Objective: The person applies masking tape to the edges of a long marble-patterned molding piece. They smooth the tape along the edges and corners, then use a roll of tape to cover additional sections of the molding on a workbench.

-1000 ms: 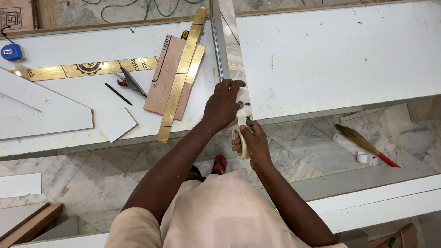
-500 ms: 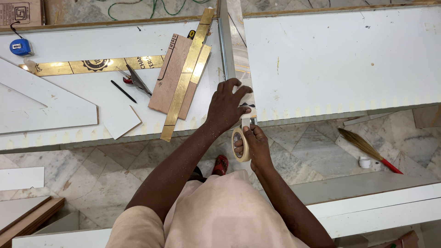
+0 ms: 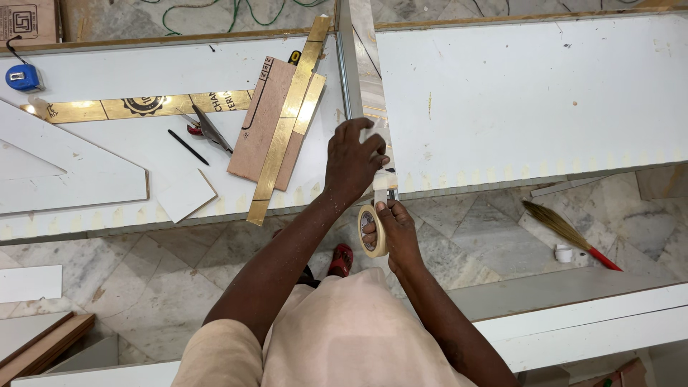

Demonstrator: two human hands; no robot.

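Note:
My left hand (image 3: 352, 161) presses down on the near end of a narrow white strip (image 3: 349, 64) that runs away from me between two white boards. A length of beige tape (image 3: 382, 180) runs from under its fingers down to a roll of masking tape (image 3: 373, 231). My right hand (image 3: 395, 231) grips that roll just below the boards' front edge, with the tape pulled taut.
Gold strips (image 3: 287, 118) and a brown plywood piece (image 3: 259, 118) lie on the left white board (image 3: 86, 93), with pliers (image 3: 208, 129), a black pencil (image 3: 188, 147) and a blue tape measure (image 3: 23, 77). The right board (image 3: 530, 93) is bare. A broom (image 3: 562, 233) lies on the marble floor.
My right hand has drawn the tape roll slightly down and toward me, lengthening the tape. My left hand stays pressed on the strip's end.

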